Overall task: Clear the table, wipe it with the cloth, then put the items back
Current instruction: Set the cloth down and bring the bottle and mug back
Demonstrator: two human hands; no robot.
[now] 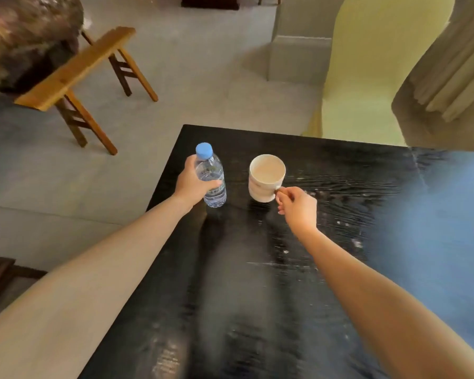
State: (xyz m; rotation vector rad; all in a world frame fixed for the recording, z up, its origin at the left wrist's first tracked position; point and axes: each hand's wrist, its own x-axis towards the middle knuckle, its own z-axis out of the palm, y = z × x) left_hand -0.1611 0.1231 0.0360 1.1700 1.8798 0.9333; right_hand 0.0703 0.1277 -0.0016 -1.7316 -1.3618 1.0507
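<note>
A clear plastic water bottle (pixel 211 178) with a blue cap stands upright near the left edge of the black wooden table (pixel 326 242). My left hand (pixel 193 184) is wrapped around its body. To its right stands a white mug (pixel 266 177), empty inside, resting on the table. My right hand (pixel 298 206) pinches the mug's handle on its right side. No cloth is visible.
A wooden bench (pixel 77 69) stands on the grey floor at the upper left, beside a dark mottled mass (pixel 25 36). Beyond the table's far edge are a grey pillar base (pixel 298 58) and a curtain (pixel 449 77). The table's right part shines with blue glare.
</note>
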